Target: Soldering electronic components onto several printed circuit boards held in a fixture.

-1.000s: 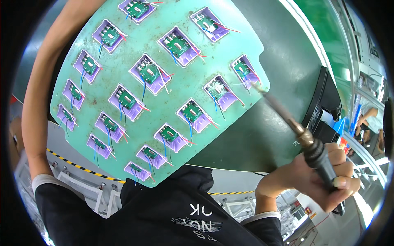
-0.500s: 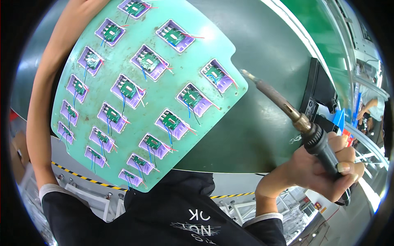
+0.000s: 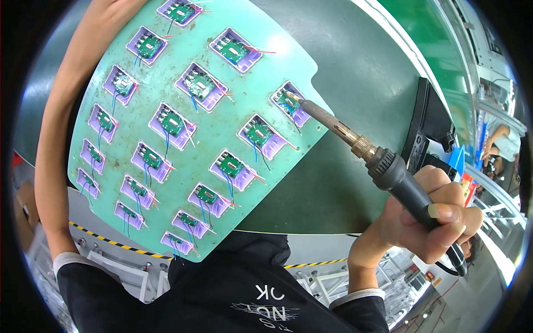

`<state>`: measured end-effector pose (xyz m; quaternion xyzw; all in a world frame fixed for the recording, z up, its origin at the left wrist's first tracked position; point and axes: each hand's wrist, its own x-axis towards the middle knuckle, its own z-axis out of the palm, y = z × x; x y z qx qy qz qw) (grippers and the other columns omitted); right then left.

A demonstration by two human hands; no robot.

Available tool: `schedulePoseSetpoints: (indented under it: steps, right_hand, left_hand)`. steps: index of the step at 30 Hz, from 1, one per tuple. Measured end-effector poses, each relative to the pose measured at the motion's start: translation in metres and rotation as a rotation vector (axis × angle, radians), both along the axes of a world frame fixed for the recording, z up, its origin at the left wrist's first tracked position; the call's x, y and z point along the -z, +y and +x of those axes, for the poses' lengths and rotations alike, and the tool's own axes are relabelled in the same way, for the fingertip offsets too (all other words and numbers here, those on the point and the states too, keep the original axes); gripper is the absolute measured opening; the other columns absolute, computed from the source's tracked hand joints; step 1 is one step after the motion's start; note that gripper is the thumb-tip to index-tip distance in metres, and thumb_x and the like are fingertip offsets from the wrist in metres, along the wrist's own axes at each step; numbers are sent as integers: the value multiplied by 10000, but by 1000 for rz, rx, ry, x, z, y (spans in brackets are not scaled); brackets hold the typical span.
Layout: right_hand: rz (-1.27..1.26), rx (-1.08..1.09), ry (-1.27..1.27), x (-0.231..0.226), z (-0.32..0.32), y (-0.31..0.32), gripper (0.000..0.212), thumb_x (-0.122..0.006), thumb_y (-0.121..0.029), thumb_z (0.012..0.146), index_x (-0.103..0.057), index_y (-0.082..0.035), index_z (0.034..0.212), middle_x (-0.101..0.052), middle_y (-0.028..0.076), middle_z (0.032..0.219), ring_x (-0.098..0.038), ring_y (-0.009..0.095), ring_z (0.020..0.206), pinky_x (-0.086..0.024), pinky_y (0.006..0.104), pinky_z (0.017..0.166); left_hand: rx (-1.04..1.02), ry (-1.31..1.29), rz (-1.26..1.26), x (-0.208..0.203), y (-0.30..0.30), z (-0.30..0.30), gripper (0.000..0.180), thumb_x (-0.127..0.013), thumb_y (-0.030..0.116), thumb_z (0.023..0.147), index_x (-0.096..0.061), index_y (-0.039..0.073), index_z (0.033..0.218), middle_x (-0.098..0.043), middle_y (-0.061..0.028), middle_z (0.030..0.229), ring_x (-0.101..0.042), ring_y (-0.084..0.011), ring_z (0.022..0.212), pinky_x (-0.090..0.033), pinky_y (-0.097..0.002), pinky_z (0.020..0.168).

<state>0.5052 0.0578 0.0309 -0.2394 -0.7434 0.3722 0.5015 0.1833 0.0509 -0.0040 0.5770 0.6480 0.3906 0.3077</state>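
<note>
A soldering iron [image 3: 395, 176] with a black handle is gripped in my right hand [image 3: 433, 213]. Its tip meets or hovers just over a green circuit board [image 3: 288, 102] in the purple housing nearest the right corner of a teal tray [image 3: 197, 150]; contact cannot be made out. Several purple housings sit in the tray's cutouts, each with a green board and thin red, blue and dark wires. At the upper left, my left hand [image 3: 114, 10] reaches past the tray's far-left edge, its fingers cut off by the frame.
Under the tray lies a dark green tabletop [image 3: 355, 61]. A black device [image 3: 427, 119] stands on it at the right, with a blue item [image 3: 458, 161] beside it. Another person [image 3: 502, 147] is partly visible at the far right. Yellow-black tape [image 3: 119, 242] runs along the floor.
My right hand has moved slightly left, bringing the soldering iron's tip from beside the tray onto or over the circuit board near its right corner. My left arm has hardly moved.
</note>
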Motion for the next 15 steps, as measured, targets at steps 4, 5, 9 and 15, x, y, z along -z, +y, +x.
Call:
schedulePoseSetpoints:
  steps: [4,5,9,15]
  right_hand:
    - [19,-23,-3,4,1,2,151,-511,-155,926,-521,-93,788,-400,-2,505,-321,73,372,-254,234,404]
    - [27,-30,-14,4,1,3,151,-513,-163,928,-520,-94,793,-406,0,505,-318,72,370,-256,235,400]
    - [26,-65,-25,4,2,4,149,-529,-172,923,-519,-96,796,-421,6,508,-320,71,363,-252,236,392]
    - [29,-43,-21,4,3,5,154,-538,-168,916,-507,-95,784,-424,10,508,-321,73,354,-257,234,388]
  left_hand:
    - [-9,4,-13,2,0,-3,529,-525,243,1012,-581,24,533,-495,57,472,-413,-3,416,-288,-215,384]
    - [-10,4,-16,3,1,-3,529,-525,243,1012,-582,26,533,-495,58,471,-412,-3,415,-285,-215,382]
    - [-24,16,-31,3,-1,-7,529,-525,244,1013,-584,31,532,-493,58,468,-409,-2,408,-275,-216,374]
    - [-7,-18,-18,5,2,-3,527,-523,244,1014,-596,31,537,-499,56,467,-416,-2,405,-278,-214,371]
